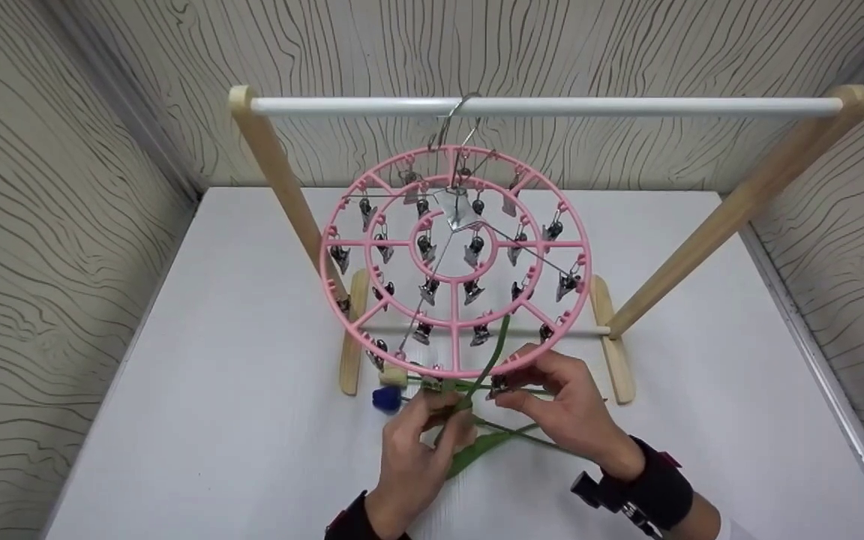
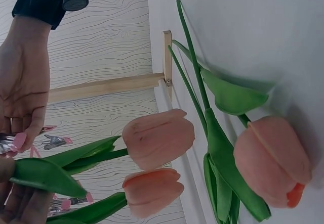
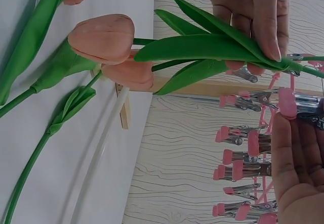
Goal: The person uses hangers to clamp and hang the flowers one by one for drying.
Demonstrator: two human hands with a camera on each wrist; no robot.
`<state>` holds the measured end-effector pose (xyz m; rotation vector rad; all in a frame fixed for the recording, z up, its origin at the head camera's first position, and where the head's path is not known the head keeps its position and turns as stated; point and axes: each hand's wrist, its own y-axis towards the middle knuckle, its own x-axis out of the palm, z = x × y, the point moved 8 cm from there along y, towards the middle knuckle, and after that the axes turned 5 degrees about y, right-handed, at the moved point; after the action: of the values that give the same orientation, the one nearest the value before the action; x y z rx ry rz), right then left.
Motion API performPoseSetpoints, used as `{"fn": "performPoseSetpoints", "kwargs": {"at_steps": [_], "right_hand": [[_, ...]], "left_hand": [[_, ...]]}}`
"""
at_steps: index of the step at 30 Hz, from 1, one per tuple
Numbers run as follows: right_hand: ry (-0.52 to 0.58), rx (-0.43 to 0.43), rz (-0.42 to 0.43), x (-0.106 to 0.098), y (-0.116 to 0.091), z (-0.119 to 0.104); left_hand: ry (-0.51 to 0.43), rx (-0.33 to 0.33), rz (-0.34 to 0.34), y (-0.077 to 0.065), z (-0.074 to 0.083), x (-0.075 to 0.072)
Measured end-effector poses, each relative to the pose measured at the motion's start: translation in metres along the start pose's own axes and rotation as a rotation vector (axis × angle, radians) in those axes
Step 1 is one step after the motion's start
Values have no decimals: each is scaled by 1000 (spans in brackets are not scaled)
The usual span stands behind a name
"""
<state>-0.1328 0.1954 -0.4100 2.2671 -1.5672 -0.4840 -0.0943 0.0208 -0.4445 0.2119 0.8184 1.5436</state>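
Pinching a smooth peach tulip (image 3: 101, 38) by its slender, leafy green stem (image 1: 492, 356), the left hand (image 1: 417, 450) is holding it near the front rim of a round pink plastic hanger (image 1: 455, 349), while the right hand's (image 1: 567, 401) fingertips are squeezing a shiny pink-tipped metal clip (image 3: 301, 103). The spoked hanger is dangling from a white rod (image 1: 589, 107) between wooden legs (image 1: 711, 234); other long-stemmed tulips (image 2: 273, 161) are lying on the white table (image 1: 252, 420).
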Motion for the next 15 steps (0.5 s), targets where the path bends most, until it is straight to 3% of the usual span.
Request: {"fn": "performPoseSetpoints", "kwargs": {"at_steps": [7, 15], "right_hand": [[28, -14, 10, 6, 0, 0], [37, -40, 10, 12, -3, -1]], "left_hand": [[34, 29, 13, -4, 6, 2], [94, 8, 11, -8, 1, 5]]}}
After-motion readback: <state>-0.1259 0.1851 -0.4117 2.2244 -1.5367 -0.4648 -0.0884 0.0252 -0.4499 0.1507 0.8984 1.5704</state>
